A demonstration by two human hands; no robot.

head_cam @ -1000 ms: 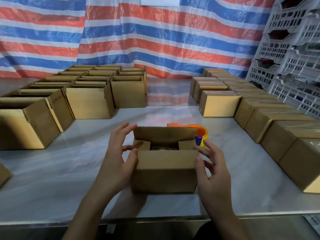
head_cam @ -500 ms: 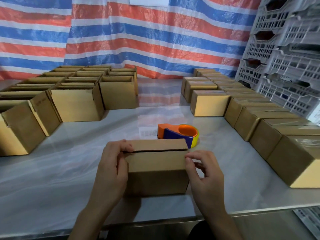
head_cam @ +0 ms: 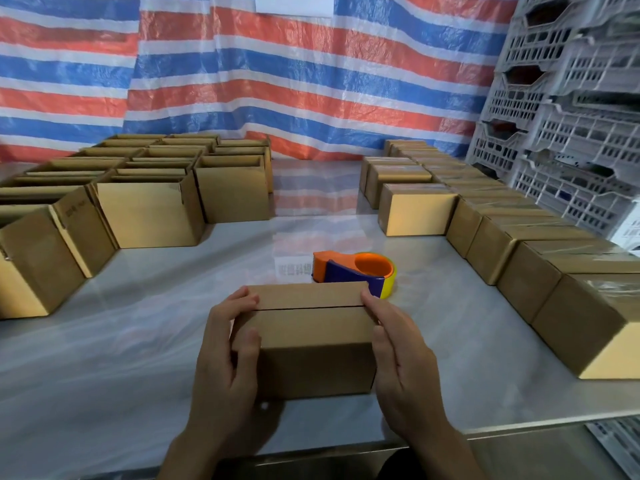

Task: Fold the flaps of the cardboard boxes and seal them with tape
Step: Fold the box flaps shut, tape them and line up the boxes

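One small brown cardboard box (head_cam: 311, 344) sits at the near edge of the glossy white table (head_cam: 104, 358), dead centre, with two hands on it. Its two top flaps are folded down flat and meet in one dark seam running side to side. The left hand (head_cam: 225, 362) grips the box's left end, fingers curled over the top corner and thumb on the front face. The right hand (head_cam: 401, 358) clasps the right end, fingertips up at the top edge and thumb on the front corner.

Just behind the box, and partly hidden by it, lies one tape dispenser in orange, blue and yellow plastic (head_cam: 353, 271); neither hand touches it.

On the left stands a block of open-topped cardboard boxes (head_cam: 149, 213). Four show at the front, and the rows behind overlap too much to count. On the right is a line of closed cardboard boxes with glossy tops (head_cam: 415, 216). Four run along the right edge, then more continue toward the back, number unclear. Behind everything hangs one red, blue and white striped tarpaulin (head_cam: 311, 81). Stacked grey plastic crates (head_cam: 571, 116) fill the right corner.
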